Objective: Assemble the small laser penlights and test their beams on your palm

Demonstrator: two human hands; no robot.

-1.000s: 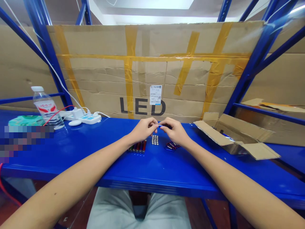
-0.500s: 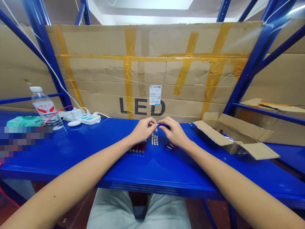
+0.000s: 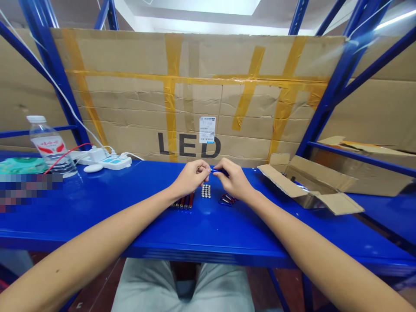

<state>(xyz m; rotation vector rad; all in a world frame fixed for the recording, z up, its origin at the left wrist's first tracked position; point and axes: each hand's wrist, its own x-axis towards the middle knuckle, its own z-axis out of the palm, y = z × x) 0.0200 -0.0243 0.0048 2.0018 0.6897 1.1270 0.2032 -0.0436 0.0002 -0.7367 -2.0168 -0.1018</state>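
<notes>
Cardboard is filling the far side: a wide taped panel (image 3: 136, 104), lettered LED, is standing behind the blue counter (image 3: 208, 232), perhaps serving as a backing. Two forearms (image 3: 107, 242) are slanting in from the near left and near right, reaching toward the middle. On the right an open carton (image 3: 312, 200) is sitting with its flaps spread, probably leaving its contents easy to take; I am not making those out clearly. A plastic bottle (image 3: 48, 147) and a white power strip (image 3: 117, 163) are standing far left, well apart from the hands.

Over the counter, the left hand (image 3: 191, 175) and right hand (image 3: 234, 177) are facing each other, fingers bent inward. Slim dark tubes (image 3: 186, 201) are lying side by side near the left hand, and clips (image 3: 226, 199) are lying in a loose cluster near the right, likely for easy reach. One blue tube (image 3: 215, 170) is pointing sideways between the hands: the right grip is pinching it, while the left fingertips are bunching at its left end; whether they are gripping it too, I cannot tell. Smallest, metal discs (image 3: 206, 191) are sitting in a tidy grid between the tubes and clips, perhaps for picking singly.
</notes>
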